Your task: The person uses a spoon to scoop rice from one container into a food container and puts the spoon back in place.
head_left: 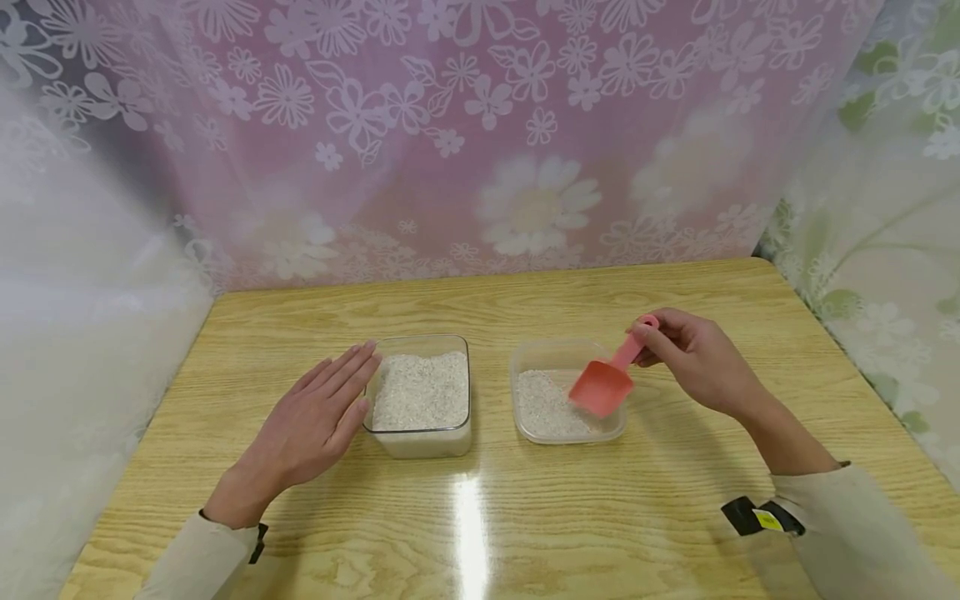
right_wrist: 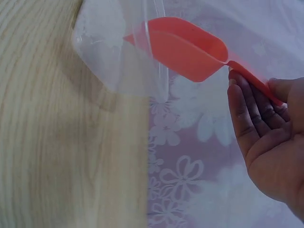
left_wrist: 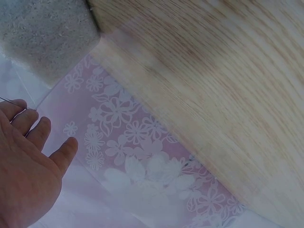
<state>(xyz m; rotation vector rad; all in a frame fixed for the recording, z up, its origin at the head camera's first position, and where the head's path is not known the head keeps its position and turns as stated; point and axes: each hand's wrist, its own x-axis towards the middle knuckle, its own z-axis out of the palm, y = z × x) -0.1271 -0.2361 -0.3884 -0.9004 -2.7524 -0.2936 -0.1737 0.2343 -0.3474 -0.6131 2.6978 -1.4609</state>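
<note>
My right hand (head_left: 701,354) pinches the handle of a red plastic scoop (head_left: 602,387) between thumb and fingers. The scoop's bowl tilts over the right part of a clear plastic container (head_left: 531,435), its tip dipping inside the rim in the right wrist view. Pale rice-like grains (head_left: 551,404) lie in that container, mostly toward its left side. My left hand (head_left: 315,417) rests with straight fingers against the left side of a square glass container (head_left: 427,446), fingertips at the rim. Similar grains (head_left: 422,390) fill this one much higher.
Both containers stand side by side on a wood-grain table (head_left: 337,533), a gap between them. A pink flowered curtain (head_left: 450,167) hangs behind the table's far edge, with pale curtains at both sides. Black straps (head_left: 761,517) circle the wrists.
</note>
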